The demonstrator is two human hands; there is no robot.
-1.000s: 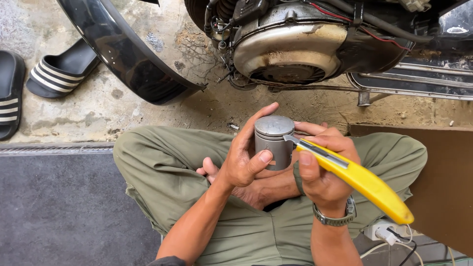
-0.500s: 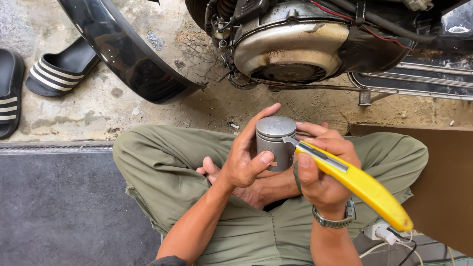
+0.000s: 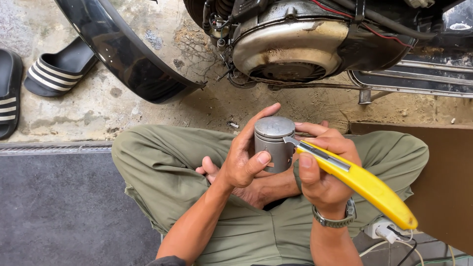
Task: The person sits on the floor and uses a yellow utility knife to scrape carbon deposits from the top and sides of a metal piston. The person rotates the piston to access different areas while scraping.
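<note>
**Piston and knife, held over lap**

Left hand [image 3: 244,160]: clasped around grey metal piston [image 3: 274,143], upright above crossed legs. Right hand [image 3: 322,170]: gripping yellow utility knife [image 3: 362,184], blade tip touching piston's upper edge. Engine [image 3: 290,47] beyond; sandals [image 3: 54,71] left.

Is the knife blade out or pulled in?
Out: a short blade tip shows past the yellow knife body, touching the piston near its top.
</note>
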